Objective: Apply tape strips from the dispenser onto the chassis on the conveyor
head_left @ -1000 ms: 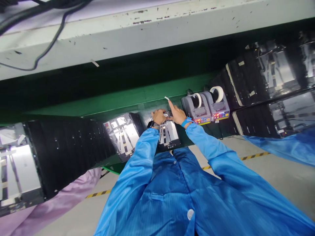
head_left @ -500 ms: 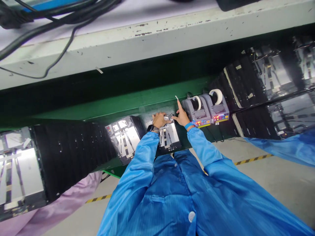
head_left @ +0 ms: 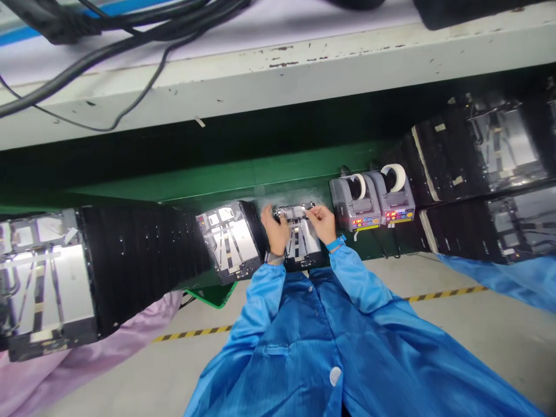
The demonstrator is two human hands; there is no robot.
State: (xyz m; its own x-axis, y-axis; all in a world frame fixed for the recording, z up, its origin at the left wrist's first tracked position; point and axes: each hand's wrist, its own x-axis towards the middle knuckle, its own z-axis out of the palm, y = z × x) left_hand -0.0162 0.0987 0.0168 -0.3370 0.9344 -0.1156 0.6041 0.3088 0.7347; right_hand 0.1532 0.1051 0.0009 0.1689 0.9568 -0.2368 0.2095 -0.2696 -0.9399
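An opened tablet-like device (head_left: pixel 309 240) with silver plates, dark ribbon strips and a black frame lies in front of me. My left hand (head_left: pixel 276 231) rests at its upper left edge, thumb and fingers apart, holding nothing that I can see. At the upper right of the device, my right hand (head_left: pixel 322 225) pinches the end of a short strip of white tape (head_left: pixel 299 212), which lies across the device's upper part. Right of that hand stand two grey tape dispensers (head_left: pixel 354 202) with white rolls; a short tape end hangs from the nearer one.
A similar device (head_left: pixel 230 246) tops a stack at left. Long rows of black units (head_left: pixel 143 260) stand farther left, more stacks (head_left: pixel 460 156) at right. A white shelf edge (head_left: pixel 269 87) with black cables overhangs the green bench (head_left: pixel 243 182). A co-worker's pink sleeve (head_left: pixel 143 324) shows at lower left.
My right hand has brought the tape strip from its raised fingertip down onto the device's top part. My left hand has shifted back to the left edge, its fingers now spread.
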